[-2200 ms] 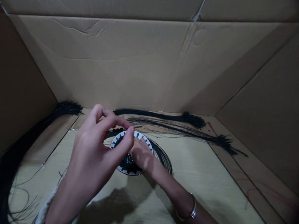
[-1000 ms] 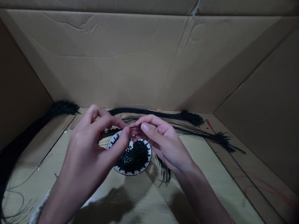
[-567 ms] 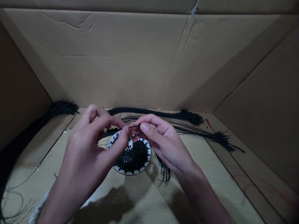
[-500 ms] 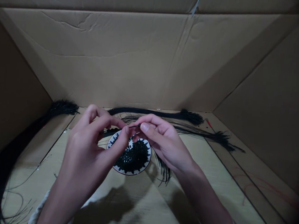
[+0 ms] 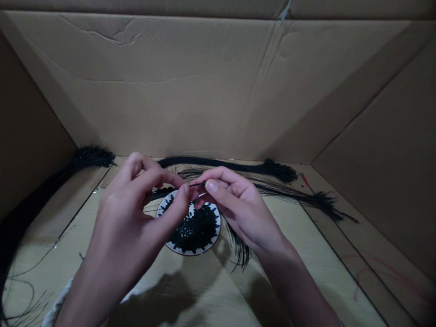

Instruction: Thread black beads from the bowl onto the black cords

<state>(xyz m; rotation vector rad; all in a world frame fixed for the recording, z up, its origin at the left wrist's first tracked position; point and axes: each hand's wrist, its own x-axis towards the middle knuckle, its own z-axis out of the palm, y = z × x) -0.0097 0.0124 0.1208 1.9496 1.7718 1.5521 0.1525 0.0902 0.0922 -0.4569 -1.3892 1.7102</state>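
Observation:
Above a small patterned plate, my left hand (image 5: 136, 212) pinches a thin black cord (image 5: 197, 184) between thumb and index finger. The thumb and index finger of my right hand (image 5: 242, 210) close on the same cord, where a small dark bead or knot shows at the fingertips; I cannot tell which. Beneath both hands sits the white plate (image 5: 218, 231) with a blue pattern and a red rim. It holds a heap of tiny black beads (image 5: 198, 229), partly hidden by my left hand.
Bundles of black cord lie around: a thick one (image 5: 31, 210) at left, one (image 5: 218, 163) along the back, another (image 5: 320, 203) at right. Short cord ends (image 5: 241, 252) hang beside the plate. Cardboard walls (image 5: 171, 80) enclose the back and sides.
Hardly anything differs. Both hands keep their pinch on the cord, with only a tiny shift at the fingertips.

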